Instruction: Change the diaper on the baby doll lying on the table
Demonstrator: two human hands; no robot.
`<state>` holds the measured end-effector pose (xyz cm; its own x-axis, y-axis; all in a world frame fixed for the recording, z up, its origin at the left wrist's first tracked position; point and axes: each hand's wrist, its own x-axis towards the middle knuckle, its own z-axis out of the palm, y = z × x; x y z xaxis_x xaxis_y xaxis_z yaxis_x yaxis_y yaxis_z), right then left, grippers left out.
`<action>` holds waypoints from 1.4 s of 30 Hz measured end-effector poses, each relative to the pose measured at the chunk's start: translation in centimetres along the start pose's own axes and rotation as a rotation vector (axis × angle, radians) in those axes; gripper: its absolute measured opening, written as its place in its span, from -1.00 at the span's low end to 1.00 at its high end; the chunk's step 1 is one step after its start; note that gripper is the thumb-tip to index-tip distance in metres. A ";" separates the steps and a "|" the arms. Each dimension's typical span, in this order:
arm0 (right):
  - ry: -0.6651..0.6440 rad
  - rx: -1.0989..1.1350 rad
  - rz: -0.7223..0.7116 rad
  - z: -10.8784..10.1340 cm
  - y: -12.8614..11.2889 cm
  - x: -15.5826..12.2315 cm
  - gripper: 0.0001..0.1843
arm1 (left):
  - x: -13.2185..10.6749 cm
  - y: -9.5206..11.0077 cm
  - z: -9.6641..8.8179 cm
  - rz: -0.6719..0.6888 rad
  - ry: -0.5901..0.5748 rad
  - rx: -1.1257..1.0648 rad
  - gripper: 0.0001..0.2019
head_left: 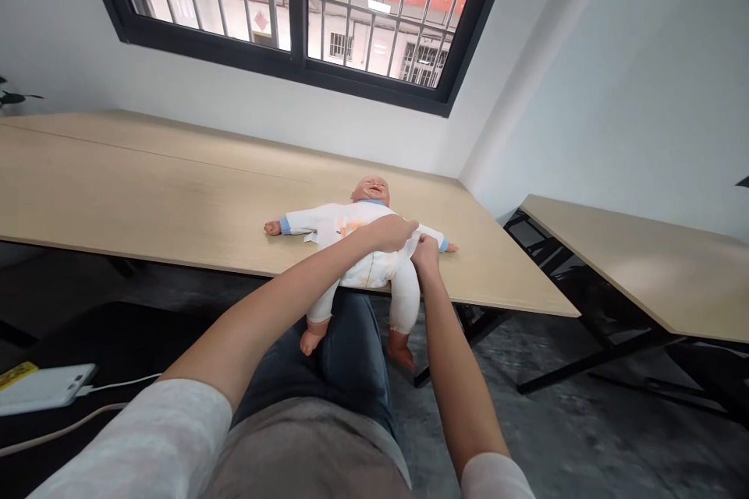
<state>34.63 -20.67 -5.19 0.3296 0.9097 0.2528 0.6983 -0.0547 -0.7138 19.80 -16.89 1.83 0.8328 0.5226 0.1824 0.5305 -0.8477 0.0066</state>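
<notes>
A baby doll [372,189] lies on its back on the table [175,187], head toward the window and legs hanging over the front edge. It wears a white outfit with blue collar and cuffs, and a white diaper [366,273] around its hips. Reaching across the doll's belly, my left hand [398,232] is closed at the diaper's side flap near the doll's hip on the right. My right hand [426,252] pinches the same white edge just beside it. The fingertips partly hide the flap. On the other side, another white flap [311,237] sticks out.
A second table [637,257] stands to the right, across a gap. Behind the doll are a wall and a barred window [298,8]. At lower left, a white power bank [50,388] with a cable rests on a black surface. My legs are under the table edge.
</notes>
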 end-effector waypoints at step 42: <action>-0.204 0.653 0.275 -0.5 3.0 0.6 -0.78 | 1.6 1.6 0.8 -0.089 0.032 0.163 -0.75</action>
<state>37.26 -20.47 -6.84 0.2692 0.9604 -0.0719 0.0655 -0.0927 -0.9935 22.09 -17.33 1.32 0.7775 0.5892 0.2197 0.6223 -0.7711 -0.1345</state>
